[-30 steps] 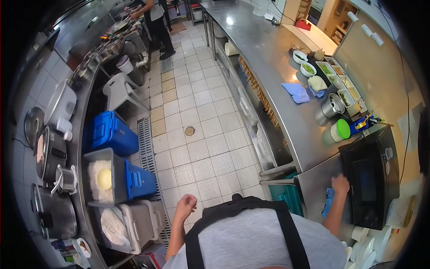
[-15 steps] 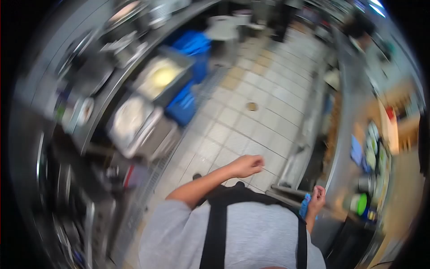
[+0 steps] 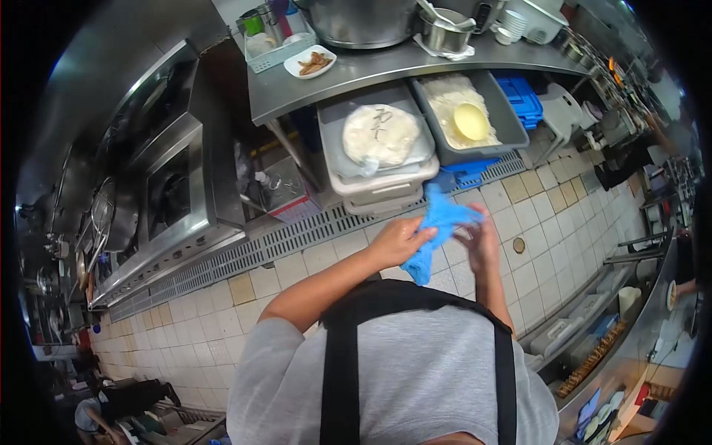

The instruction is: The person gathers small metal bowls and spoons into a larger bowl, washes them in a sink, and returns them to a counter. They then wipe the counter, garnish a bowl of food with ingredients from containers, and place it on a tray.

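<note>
A crumpled blue cloth hangs in front of my chest, above the tiled floor. My left hand grips it from the left, thumb and fingers closed on its middle. At the cloth's right end is my right hand, slightly blurred, its fingertips pinching the corner. The lower end of the cloth dangles below my left thumb. Just beyond both hands, under the counter, stand a pale container with a bagged white round mass on top and a grey bin of white grains with a yellow bowl.
A steel counter carries a large pot, a small plate of brown food and a basket. On the left stands a steel stove. A floor drain grate runs below. Another person is at lower left.
My view has swung left toward the counter. The blue cloth, earlier in my right hand alone, is now between both hands, and my left hand has closed on it.
</note>
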A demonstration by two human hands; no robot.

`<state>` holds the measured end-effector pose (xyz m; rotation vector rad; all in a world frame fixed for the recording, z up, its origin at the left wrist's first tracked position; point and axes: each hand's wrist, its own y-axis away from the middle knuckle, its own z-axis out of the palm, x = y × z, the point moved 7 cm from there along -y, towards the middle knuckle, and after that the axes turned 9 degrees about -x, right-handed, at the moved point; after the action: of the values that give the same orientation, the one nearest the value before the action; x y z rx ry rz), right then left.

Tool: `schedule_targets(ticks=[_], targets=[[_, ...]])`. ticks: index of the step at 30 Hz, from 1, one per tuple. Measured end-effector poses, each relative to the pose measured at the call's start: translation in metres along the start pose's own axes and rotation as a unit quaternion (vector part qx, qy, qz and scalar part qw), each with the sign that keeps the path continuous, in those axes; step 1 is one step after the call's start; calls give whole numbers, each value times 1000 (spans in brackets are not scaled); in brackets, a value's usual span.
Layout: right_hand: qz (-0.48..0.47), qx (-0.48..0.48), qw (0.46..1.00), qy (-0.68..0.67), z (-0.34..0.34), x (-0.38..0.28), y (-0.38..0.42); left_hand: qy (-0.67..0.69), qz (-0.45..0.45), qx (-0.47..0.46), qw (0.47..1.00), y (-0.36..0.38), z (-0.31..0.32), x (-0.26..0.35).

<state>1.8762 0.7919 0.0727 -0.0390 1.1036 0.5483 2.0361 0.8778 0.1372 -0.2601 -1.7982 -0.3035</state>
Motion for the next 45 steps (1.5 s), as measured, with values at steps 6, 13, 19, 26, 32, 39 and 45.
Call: schedule_targets(ticks=[6, 13, 19, 26, 32, 39, 45], targets=[[214, -186, 956, -69, 129, 79, -78, -335, -109, 7, 936, -13, -75, -15], [-45, -159, 986, 3, 178, -26, -260, -133, -39, 269, 953, -34, -248, -50], [-320, -32, 763, 561, 170, -112, -471, 126, -117, 458, 872, -25, -398, -153], [-256, 27, 509, 822, 180, -27, -583, 189, -150, 569, 786, -64, -512, -201], [-242, -24, 511, 824, 239, 3, -552, 266, -137, 506, 809, -87, -548, -230], [-206, -125, 545, 803, 366, 68, -534, 271, -125, 454, 840, 13, -566, -204], [-263, -244, 513, 780, 503, 154, -515, 233, -103, 471, 844, 99, -602, -171]])
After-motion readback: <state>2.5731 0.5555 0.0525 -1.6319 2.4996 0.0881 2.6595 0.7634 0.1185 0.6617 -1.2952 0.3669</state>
